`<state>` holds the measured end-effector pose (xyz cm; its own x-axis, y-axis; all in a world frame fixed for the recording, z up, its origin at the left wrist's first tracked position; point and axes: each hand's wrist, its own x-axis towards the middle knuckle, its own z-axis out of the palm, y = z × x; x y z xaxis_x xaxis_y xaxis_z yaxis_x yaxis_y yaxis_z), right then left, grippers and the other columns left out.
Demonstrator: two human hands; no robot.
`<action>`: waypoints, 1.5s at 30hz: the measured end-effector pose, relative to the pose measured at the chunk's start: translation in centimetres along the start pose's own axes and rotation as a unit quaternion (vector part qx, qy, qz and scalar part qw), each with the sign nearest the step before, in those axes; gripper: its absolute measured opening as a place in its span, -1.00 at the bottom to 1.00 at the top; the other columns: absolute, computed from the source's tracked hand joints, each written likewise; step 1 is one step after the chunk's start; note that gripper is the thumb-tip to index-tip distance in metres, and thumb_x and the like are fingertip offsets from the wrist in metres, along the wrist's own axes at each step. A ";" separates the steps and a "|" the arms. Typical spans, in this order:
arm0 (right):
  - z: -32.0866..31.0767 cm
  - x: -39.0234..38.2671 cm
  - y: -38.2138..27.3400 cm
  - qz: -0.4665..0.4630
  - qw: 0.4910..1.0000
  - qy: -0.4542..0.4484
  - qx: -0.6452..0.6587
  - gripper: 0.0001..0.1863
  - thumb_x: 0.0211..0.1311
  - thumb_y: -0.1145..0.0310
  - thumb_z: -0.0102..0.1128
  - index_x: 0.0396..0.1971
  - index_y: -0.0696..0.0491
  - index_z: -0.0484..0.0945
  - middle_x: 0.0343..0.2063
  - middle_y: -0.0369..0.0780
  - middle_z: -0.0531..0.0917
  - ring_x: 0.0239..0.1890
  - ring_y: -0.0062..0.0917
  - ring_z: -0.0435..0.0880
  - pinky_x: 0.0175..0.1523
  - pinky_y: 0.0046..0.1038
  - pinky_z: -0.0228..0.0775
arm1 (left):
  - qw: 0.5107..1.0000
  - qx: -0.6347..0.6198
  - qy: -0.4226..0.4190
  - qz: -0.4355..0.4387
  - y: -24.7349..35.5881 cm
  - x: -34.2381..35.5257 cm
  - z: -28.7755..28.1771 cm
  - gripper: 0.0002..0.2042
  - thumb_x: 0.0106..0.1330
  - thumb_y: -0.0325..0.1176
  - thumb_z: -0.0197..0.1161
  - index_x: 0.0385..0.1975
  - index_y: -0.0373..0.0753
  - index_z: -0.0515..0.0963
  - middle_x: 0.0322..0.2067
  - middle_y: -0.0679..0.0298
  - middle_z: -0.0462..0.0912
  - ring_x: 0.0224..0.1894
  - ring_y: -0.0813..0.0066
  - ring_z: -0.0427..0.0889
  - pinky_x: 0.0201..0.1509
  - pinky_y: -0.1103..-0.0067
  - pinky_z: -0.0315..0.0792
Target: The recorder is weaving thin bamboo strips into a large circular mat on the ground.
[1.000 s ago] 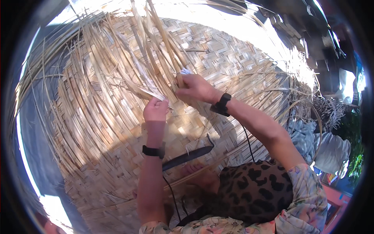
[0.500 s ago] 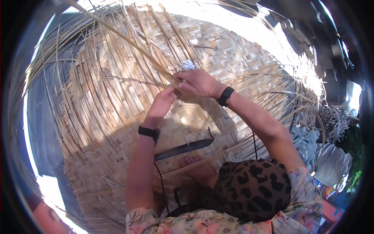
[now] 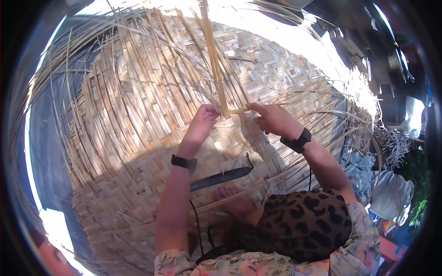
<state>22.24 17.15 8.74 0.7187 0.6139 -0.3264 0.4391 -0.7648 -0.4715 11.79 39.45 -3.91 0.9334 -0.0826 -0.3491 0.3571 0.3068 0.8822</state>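
A woven mat of pale flat plant strips (image 3: 285, 69) spreads in front of me. My right hand (image 3: 276, 120) pinches the short end of a yellowish strip (image 3: 238, 111) between thumb and fingers. That end meets the base of a longer bundle of strips (image 3: 212, 50), which rises away toward the far edge. Just left of the base, my left hand (image 3: 204, 120) has its fingers curled together close to the weave. What lies between them is too small to tell. Nearer to me, a long dark tapering object (image 3: 221, 178) with a thin curved tip rests on the mat.
Many loose unwoven strips (image 3: 124, 92) cover the mat's left and far side. My bare foot (image 3: 235, 200) and spotted-cloth-covered leg (image 3: 304, 225) are on the near side. Grey plastic sacks (image 3: 391, 193) and a heap of dry fibres (image 3: 363, 101) stand at the right.
The long strips have swung from slanting left to nearly upright in view. My right hand has moved right and nearer, away from my left hand, which has shifted slightly right.
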 end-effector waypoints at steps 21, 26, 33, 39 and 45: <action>4.9 15.4 -0.4 0.011 0.895 -0.160 0.416 -0.20 0.13 0.05 0.52 0.24 0.14 0.33 -0.14 -0.27 0.56 -0.16 -0.60 0.57 -0.06 -0.52 0.50 | 0.774 0.582 0.174 0.178 -3.1 -3.3 2.8 -0.25 0.32 0.05 0.25 0.37 -0.35 0.28 0.45 0.09 0.21 0.53 0.05 0.08 0.54 0.02 -0.23; 5.7 14.3 1.7 0.013 0.905 -0.107 0.411 -0.07 0.09 0.01 0.54 0.34 0.17 0.29 0.13 -0.14 0.50 0.25 -0.46 0.40 0.35 -0.33 0.26 | 0.762 0.596 0.173 0.186 -2.8 -3.4 2.5 -0.31 0.33 0.02 0.25 0.34 -0.32 0.34 0.43 0.13 0.26 0.52 0.05 0.10 0.54 0.01 -0.22; 4.4 9.1 2.0 0.043 0.848 0.055 0.526 -0.65 0.26 0.20 0.37 -0.11 0.13 0.59 -0.07 -0.22 0.65 0.09 -0.59 0.54 0.23 -0.40 0.34 | 0.752 0.608 0.174 0.188 -3.4 -3.1 2.8 -0.39 0.36 -0.03 0.23 0.30 -0.28 0.39 0.42 0.14 0.28 0.51 -0.01 0.10 0.51 -0.07 -0.17; 1.0 3.2 4.2 0.015 0.737 0.039 0.675 -0.54 0.42 0.10 0.14 0.19 0.02 0.41 0.06 -0.19 0.61 0.13 -0.44 0.55 0.30 -0.31 0.28 | 0.776 0.578 0.166 0.191 -2.7 -3.5 2.8 -0.43 0.34 -0.12 0.26 0.29 -0.25 0.41 0.43 0.10 0.24 0.52 -0.03 0.05 0.51 -0.04 -0.16; -0.5 2.1 7.0 0.158 0.635 0.280 0.703 -0.71 0.50 0.11 -0.01 -0.11 0.03 0.47 -0.26 -0.27 0.59 -0.22 -0.53 0.59 -0.03 -0.40 0.44 | 0.813 0.435 0.187 0.338 -0.6 -0.9 5.4 -0.62 0.18 -0.53 0.22 0.05 -0.25 0.54 0.08 0.03 0.54 0.14 -0.01 0.46 0.27 0.26 0.32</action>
<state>27.10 12.98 5.16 0.9028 0.0064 -0.4300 -0.4066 0.3389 -0.8485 10.88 34.24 -2.43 0.9086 0.1711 0.3811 -0.1926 -0.6381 0.7455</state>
